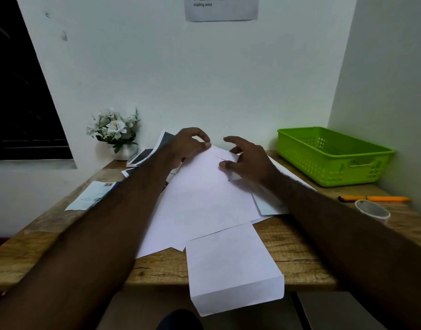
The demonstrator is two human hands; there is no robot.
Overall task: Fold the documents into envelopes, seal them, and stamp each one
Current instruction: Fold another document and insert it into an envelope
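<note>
A large white sheet [200,201] lies in the middle of the wooden table [297,256], on top of other papers. My left hand [188,145] pinches its far edge between thumb and fingers. My right hand [247,160] holds the far right corner, thumb pressing on the paper and fingers curled around the edge. A white envelope [231,267] lies at the front, its flap end hanging over the table's near edge. Another pale envelope [269,203] shows under my right forearm.
A green plastic basket [333,156] stands at the back right. An orange pen [376,199] and a clear plastic cup [372,209] lie near the right edge. A white flower pot [116,134], spiral-bound booklets [142,156] and a blue-printed envelope [92,196] sit on the left.
</note>
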